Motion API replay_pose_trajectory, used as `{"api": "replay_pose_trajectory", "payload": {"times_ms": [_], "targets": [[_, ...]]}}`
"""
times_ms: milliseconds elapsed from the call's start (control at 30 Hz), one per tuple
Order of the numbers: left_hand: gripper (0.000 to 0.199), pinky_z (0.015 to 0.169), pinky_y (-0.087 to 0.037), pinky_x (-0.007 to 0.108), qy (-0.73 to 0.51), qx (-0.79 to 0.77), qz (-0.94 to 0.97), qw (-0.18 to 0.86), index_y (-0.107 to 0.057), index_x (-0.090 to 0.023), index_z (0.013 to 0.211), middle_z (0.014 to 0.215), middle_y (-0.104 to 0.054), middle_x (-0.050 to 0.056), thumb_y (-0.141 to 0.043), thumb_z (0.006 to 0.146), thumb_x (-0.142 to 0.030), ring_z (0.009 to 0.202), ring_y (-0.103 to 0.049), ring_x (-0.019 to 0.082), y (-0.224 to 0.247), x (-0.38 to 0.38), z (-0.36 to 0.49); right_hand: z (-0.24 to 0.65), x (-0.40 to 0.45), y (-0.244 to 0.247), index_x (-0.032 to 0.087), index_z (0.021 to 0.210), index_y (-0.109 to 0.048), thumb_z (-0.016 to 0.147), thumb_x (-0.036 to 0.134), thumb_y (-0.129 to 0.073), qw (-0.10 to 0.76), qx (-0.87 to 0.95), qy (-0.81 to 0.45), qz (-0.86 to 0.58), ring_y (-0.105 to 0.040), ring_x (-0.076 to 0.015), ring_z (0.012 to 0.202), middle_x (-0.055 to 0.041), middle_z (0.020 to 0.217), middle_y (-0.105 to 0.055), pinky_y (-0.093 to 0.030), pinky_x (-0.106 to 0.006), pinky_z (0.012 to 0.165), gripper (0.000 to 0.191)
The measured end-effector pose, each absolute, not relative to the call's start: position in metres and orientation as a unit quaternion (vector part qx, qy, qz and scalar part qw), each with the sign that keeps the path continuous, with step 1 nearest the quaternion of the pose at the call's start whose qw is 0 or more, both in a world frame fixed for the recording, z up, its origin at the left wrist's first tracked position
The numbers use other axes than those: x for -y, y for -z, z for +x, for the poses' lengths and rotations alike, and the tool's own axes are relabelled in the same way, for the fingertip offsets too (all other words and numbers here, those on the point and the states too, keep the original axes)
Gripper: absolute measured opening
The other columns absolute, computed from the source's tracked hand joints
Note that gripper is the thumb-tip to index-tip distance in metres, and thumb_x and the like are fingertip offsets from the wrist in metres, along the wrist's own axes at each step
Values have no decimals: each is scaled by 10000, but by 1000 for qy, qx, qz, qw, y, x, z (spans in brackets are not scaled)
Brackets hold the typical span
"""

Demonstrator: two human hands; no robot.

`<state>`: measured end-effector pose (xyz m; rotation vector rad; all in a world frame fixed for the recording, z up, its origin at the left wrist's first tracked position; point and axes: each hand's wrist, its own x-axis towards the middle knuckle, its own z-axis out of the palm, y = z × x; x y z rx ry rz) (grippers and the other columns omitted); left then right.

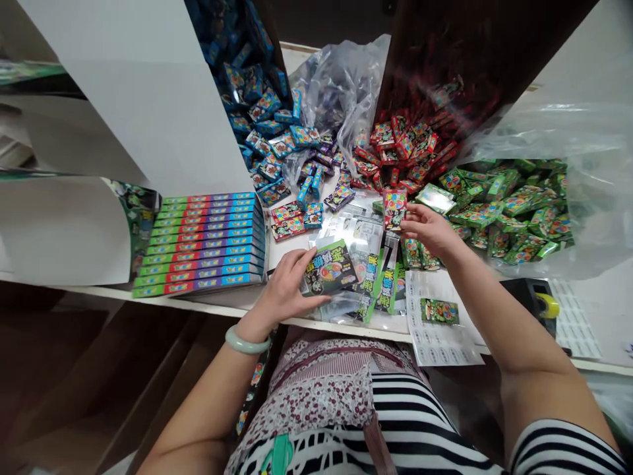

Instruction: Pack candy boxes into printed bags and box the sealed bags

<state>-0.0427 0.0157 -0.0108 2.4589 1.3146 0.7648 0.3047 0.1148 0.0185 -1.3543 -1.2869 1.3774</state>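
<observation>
My left hand [289,287] is closed on a black and green printed packet [330,267], thumb below and fingers along its left and top edge. Between the fingertips of my right hand [428,227] is a small red box [395,209], held upright by its right side. Under and beside the packet lie clear plastic sleeves with black and green printing [368,280]. Two red boxes [287,221] and a blue box [313,215] rest just beyond my left hand. A green box [439,311] lies on a sheet of oval stickers [422,343].
Blue boxes [270,105] spill from a container at the back left, with purple ones [324,155] beside them. Red boxes [415,148] and green boxes [514,204] heap at the right. Stacked multicolour packs [202,244] stand left; a tape dispenser [531,307] stands right.
</observation>
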Motion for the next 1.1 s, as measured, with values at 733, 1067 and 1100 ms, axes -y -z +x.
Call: {"api": "replay_pose_trajectory", "payload": {"times_ms": [733,1067,1100], "targets": [[987,1069,-470,518,-265,-469,830,144,-304,-221,1542,1330,-492,159,-739,755,-628,1242,-515,338,12,-5,-51,274,-82,-30,217,1428,-475,767,358,-740,103,902,-197,-371,-524,-340,1282,-168,1379,-530,-444,-535,1073,726],[1019,1062,-458,539,-268,-401,868,115,-256,-211,1557,1335,-474,176,-759,753,-583,1248,-502,353,10,-15,-33,274,-41,-68,250,1486,-388,803,382,-742,115,926,-97,-347,-496,-357,1225,-172,1345,-497,-477,-556,1020,780],[1018,1056,-461,538,-264,-401,870,112,-260,-210,1556,1329,-479,176,-756,753,-590,1243,-505,354,10,-15,-34,274,-40,-67,249,1482,-396,804,398,-744,107,929,-106,-338,-500,-355,1221,-173,1346,-500,-483,-552,1011,776]]}}
